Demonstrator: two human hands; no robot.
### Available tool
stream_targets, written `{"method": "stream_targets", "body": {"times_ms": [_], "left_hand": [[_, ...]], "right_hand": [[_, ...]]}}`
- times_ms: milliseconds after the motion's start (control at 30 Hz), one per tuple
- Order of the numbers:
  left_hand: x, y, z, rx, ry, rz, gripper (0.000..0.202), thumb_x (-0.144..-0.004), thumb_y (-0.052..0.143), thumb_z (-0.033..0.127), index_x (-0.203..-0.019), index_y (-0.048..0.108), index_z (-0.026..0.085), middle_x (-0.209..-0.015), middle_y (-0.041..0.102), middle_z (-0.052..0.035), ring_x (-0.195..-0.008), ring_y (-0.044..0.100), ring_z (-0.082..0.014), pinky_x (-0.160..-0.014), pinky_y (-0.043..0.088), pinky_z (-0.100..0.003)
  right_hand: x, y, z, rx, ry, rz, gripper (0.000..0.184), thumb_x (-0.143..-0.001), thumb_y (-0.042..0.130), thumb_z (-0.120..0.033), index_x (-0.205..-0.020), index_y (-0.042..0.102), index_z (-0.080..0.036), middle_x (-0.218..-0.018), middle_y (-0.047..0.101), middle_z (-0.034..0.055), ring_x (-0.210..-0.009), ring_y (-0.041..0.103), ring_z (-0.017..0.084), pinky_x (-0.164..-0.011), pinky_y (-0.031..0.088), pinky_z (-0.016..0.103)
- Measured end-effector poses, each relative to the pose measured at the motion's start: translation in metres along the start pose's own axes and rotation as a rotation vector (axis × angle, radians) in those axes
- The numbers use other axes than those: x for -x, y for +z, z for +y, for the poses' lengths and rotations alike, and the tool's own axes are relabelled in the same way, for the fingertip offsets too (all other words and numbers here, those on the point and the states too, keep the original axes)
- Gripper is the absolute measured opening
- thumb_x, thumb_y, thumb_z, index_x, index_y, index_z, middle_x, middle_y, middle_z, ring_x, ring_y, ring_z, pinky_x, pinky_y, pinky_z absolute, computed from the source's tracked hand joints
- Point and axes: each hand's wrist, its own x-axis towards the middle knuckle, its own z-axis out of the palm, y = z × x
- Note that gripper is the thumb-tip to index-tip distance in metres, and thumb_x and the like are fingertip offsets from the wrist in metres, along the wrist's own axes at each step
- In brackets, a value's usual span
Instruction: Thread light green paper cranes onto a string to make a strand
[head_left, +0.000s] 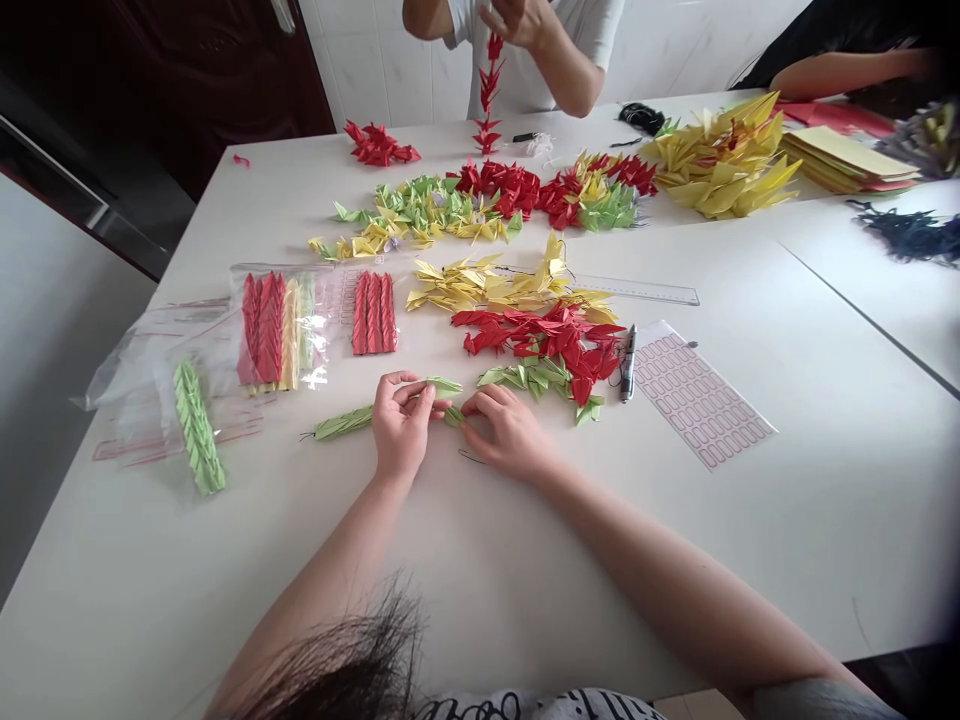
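Left hand [401,428], right hand [511,432] — both on green paper-crane string [341,423].

Your green string of folded paper cranes [341,423] lies flat, packed tight, running left to right, toward the near edge of the table [675,520], left of middle.

We note a white table [525,560]. On it: bags [281,325] at left, crane piles [540,330] at centre, a green strand [341,423] below them. Ruler [645,291], pen [628,362] and label sheet [701,400] lie to their right, paper stack [847,160] upper right.
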Motion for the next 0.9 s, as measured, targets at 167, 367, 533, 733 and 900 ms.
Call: {"method": "stream_targets", "body": {"times_ms": [167,367,533,733,900], "left_hand": [[-0.002,-0.005,-0.004,-0.211,0.218,-0.019,0.029,-0.091,0.054,0.028,-0.117,0.066,0.022,-0.094,0.062,-0.0043,-0.066,0.059,-0.0075,-0.06,0.05,-0.02],[0.0,-0.006,-0.001,-0.217,0.167,-0.124,0.022,-0.088,0.056,0.028,-0.095,0.075,0.019,-0.108,0.062,-0.0077,-0.073,0.064,-0.011,-0.069,0.056,-0.026],[0.002,-0.003,0.009,-0.168,0.05,-0.285,0.028,-0.082,0.067,0.041,-0.074,0.069,0.014,-0.089,0.064,-0.0052,-0.063,0.062,-0.0105,-0.063,0.054,-0.024],[-0.006,-0.006,0.007,0.086,-0.171,-0.301,0.032,-0.081,0.068,0.046,-0.075,0.07,0.015,-0.065,0.06,-0.0007,-0.058,0.058,-0.0099,-0.059,0.05,-0.021],[-0.007,-0.008,0.005,0.155,-0.222,-0.347,0.03,-0.082,0.069,0.045,-0.077,0.071,0.015,-0.064,0.061,-0.001,-0.059,0.056,-0.0093,-0.06,0.048,-0.02]], "right_hand": [[-0.001,0.003,0.003,-0.105,0.019,0.072,0.011,-0.084,0.052,-0.014,-0.076,0.055,-0.02,-0.075,0.057,0.004,-0.071,0.052,0.017,-0.066,0.043,0.03],[-0.001,0.002,0.005,-0.27,0.076,0.254,0.008,-0.082,0.054,-0.014,-0.076,0.054,-0.02,-0.077,0.054,0.0022,-0.064,0.049,0.014,-0.057,0.041,0.027],[0.0,-0.004,0.002,-0.336,0.016,0.266,0.011,-0.087,0.055,-0.018,-0.076,0.052,-0.02,-0.075,0.052,0.0015,-0.066,0.048,0.014,-0.057,0.042,0.028],[0.003,-0.008,-0.006,-0.301,-0.191,0.426,0.007,-0.089,0.059,-0.018,-0.094,0.054,-0.021,-0.084,0.056,0.004,-0.076,0.051,0.017,-0.065,0.045,0.032],[0.002,-0.005,-0.009,-0.269,-0.22,0.444,0.009,-0.089,0.057,-0.012,-0.092,0.056,-0.021,-0.084,0.056,0.0036,-0.073,0.053,0.015,-0.062,0.048,0.03]]}}
